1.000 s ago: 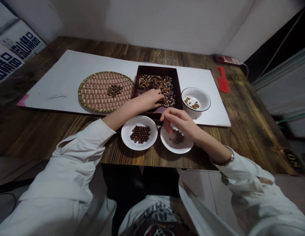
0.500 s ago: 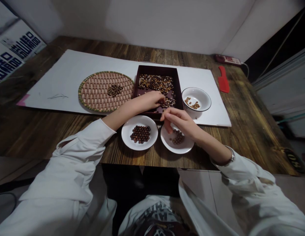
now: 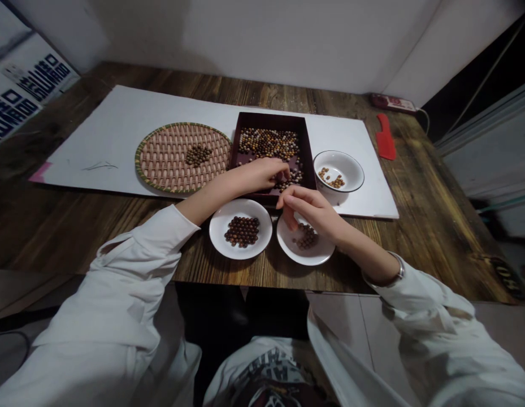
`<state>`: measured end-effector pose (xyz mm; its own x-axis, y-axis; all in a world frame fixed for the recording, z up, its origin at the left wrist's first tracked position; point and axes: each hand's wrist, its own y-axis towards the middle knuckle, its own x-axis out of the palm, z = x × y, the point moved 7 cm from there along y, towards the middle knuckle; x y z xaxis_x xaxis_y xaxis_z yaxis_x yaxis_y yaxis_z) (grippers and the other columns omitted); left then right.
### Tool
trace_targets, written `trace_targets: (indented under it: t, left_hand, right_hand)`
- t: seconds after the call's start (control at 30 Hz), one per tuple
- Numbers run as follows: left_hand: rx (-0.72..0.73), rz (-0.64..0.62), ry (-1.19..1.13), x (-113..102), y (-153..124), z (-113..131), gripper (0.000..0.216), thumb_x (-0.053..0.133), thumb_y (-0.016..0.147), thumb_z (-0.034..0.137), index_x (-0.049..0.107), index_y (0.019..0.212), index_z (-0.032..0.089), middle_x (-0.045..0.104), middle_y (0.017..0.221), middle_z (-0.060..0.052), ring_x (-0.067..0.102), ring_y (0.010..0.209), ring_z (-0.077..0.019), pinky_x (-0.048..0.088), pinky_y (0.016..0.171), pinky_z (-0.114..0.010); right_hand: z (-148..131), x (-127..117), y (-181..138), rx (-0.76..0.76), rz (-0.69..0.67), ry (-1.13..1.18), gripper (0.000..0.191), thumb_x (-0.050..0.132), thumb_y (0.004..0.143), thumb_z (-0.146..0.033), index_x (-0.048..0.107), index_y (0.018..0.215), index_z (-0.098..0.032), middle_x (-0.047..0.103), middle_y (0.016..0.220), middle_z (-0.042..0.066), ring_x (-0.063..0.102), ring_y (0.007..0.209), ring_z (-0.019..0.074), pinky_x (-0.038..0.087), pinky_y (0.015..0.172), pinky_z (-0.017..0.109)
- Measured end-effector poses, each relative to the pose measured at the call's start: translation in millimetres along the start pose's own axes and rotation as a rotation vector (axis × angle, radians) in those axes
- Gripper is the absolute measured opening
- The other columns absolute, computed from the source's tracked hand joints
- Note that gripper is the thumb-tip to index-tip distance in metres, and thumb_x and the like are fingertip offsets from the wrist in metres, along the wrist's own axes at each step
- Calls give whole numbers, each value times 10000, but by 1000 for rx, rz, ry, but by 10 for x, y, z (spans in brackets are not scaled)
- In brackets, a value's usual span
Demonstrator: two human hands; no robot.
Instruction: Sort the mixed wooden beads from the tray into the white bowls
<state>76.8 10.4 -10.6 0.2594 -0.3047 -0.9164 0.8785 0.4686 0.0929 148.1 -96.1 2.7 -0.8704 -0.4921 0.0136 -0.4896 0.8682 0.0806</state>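
Observation:
My left hand [image 3: 268,171] reaches over the front of a dark maroon box [image 3: 309,152], its fingers curled down at the loose beads [image 3: 293,178] there. Whatever its fingertips pinch is hidden. Just in front of the box, my right hand [image 3: 309,208] hovers over a white dish [image 3: 307,260] of dull brown beads [image 3: 307,237]. Its fingers are bent together, and I cannot make out anything in them. Beside it, a second white dish [image 3: 217,234] holds dark, shiny beads [image 3: 242,232]. More mixed beads [image 3: 268,142] lie across the back of the box.
A round woven tray [image 3: 160,152] with a small pile of brown beads [image 3: 198,155] lies left of the box. To the right stands a white bowl [image 3: 349,169] with tan beads [image 3: 333,180]. A red comb [image 3: 385,138] and a power strip [image 3: 393,103] lie farther right.
My left hand has shifted slightly to the right among the beads in the box. My right hand stays over its dish, nearly unmoved.

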Motion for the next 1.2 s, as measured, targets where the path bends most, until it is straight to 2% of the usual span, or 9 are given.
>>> trace_targets:
  t: [0.4,0.6,0.9,1.07,1.2]
  left_hand:
    - [68,49,-83,-46,-3,81,296,557,873,80,622,1154,146,673,1161,-99,625,1070,-186,449,947,-303]
    - [93,7,-225,-63,-20,156,243,534,937,165,650,1150,167,701,1162,-85,639,1074,-171,454,975,-316]
    - [28,-103,-401,-99,-23,170,280,532,941,268,703,1140,170,724,1150,-59,644,1073,-172,447,999,-311]
    - [-16,-97,-417,-126,-25,169,332,539,933,286,681,1221,201,701,1217,-55,623,1127,-186,435,1031,-336]
    - [-25,-97,-438,-134,-25,170,324,534,934,290,694,1204,209,706,1203,-50,631,1107,-175,455,1001,-315]
  right_hand:
    - [-34,44,-23,17,-29,-95,255,509,1012,-370,611,913,-159,546,562,-47,505,519,97,380,551,225]
    - [-76,110,-66,50,-52,-235,279,507,1006,-381,635,902,-157,529,590,-43,479,513,89,357,516,215]
    - [-80,129,-74,44,-65,-313,298,482,1013,-394,640,925,-159,543,617,-37,486,519,90,365,518,214]
    - [-78,126,-76,31,-73,-328,306,478,1018,-406,641,941,-159,550,623,-38,487,517,88,366,525,214]
    - [-86,124,-71,17,-72,-330,299,479,1019,-396,643,938,-159,549,625,-37,491,523,89,367,531,215]
